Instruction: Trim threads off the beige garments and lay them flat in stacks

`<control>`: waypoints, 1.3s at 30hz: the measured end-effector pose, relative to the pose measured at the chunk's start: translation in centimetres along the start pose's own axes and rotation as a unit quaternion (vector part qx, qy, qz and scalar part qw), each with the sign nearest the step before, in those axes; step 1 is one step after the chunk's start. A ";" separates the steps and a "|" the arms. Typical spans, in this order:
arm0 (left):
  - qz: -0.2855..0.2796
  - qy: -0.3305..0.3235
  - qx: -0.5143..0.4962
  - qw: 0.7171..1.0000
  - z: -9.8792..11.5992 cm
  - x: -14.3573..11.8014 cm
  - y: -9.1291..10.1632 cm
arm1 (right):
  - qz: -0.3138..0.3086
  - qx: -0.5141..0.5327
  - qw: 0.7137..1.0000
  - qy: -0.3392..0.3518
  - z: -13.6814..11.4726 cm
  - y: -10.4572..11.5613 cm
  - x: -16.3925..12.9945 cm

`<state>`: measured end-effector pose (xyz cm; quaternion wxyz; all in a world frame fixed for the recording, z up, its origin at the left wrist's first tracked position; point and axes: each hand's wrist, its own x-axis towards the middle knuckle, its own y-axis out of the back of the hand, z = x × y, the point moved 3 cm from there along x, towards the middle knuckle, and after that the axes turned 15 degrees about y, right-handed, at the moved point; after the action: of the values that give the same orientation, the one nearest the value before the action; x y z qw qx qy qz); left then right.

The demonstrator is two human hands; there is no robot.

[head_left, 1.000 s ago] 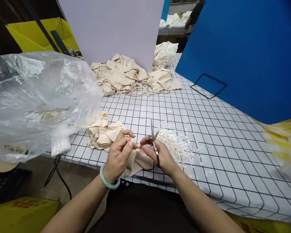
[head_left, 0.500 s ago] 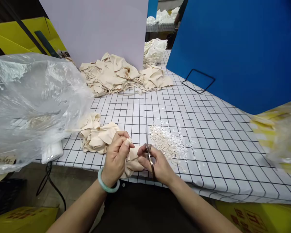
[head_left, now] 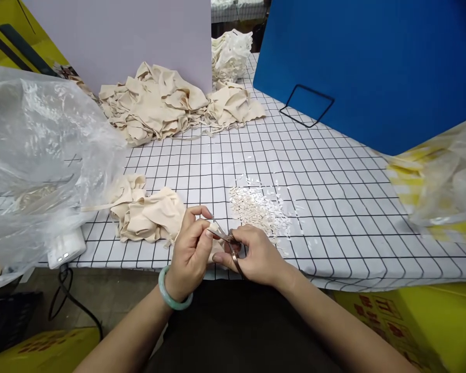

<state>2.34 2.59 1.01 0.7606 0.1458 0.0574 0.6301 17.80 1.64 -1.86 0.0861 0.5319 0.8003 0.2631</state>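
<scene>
Head view: left hand [head_left: 189, 248] pinches a beige cloth piece [head_left: 214, 247] at the tabletop's [head_left: 334, 207] near edge; right hand [head_left: 256, 256] clasps small scissors [head_left: 226, 239]. Many white snippets [head_left: 258, 210] cut (big beige pile [head_left: 159, 103] remains).

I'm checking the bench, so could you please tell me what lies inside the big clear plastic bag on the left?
Through the clear plastic bag only a faint beige shape, perhaps cloth, shows low down, with the grid table cover behind. Creases and glare hide the rest.
</scene>
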 end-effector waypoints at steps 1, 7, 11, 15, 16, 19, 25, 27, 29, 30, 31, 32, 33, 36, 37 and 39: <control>0.000 0.002 0.003 1.000 0.0 0.0 0.0 | 0.000 -0.003 1.000 0.003 0.0 0.0 0.0; 0.000 0.007 0.016 1.000 -0.1 0.0 -0.2 | 0.009 0.002 1.000 0.019 0.0 -0.1 0.3; -0.005 -0.008 0.023 1.000 0.0 0.2 -0.4 | 0.016 0.020 1.000 0.008 0.3 -0.2 0.3; -0.009 -0.032 0.038 0.999 0.1 0.1 -0.5 | 0.012 0.034 0.999 -0.005 0.5 -0.2 0.2; -0.009 -0.036 0.045 0.998 0.1 0.1 -0.6 | 0.012 0.033 0.999 -0.008 0.6 -0.1 0.1; -0.011 -0.045 0.069 0.997 0.2 0.2 -0.9 | 0.022 0.025 0.999 -0.023 0.8 0.2 -0.2; -0.060 -0.061 0.084 0.993 0.6 1.4 -2.8 | 0.082 0.008 0.995 -0.060 1.8 1.2 -2.3; -0.086 -0.065 0.071 0.992 0.6 1.8 -3.8 | 0.105 -0.006 0.990 -0.091 2.4 1.5 -3.1; -0.104 -0.055 0.056 0.992 0.5 2.1 -4.6 | 0.121 -0.006 0.985 -0.123 2.9 1.9 -3.8; -0.107 -0.044 0.047 0.992 0.4 2.2 -4.8 | 0.130 0.001 0.982 -0.139 3.2 2.2 -4.2; -0.108 -0.030 0.039 0.993 0.3 2.3 -4.7 | 0.138 0.012 0.979 -0.152 3.5 2.5 -4.5; -0.106 -0.016 0.031 0.994 0.3 2.3 -4.4 | 0.146 0.023 0.976 -0.160 3.6 3.0 -4.7; -0.102 -0.002 0.023 0.995 0.2 2.3 -3.7 | 0.153 0.034 0.974 -0.164 3.7 3.5 -4.9; -0.059 0.026 0.015 0.998 0.3 2.1 0.7 | 0.162 0.035 0.975 -0.148 3.5 5.5 -5.2; -0.029 0.029 0.025 0.999 0.3 1.9 2.7 | 0.165 0.021 0.975 -0.145 3.4 6.1 -5.2; 0.045 0.026 0.083 0.995 0.1 0.9 6.6 | 0.175 -0.025 0.972 -0.156 3.3 6.8 -5.0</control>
<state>-3.70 4.53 3.18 0.7150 0.1946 0.1227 0.6602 26.78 0.31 -1.90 0.1759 0.6959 0.6648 0.2072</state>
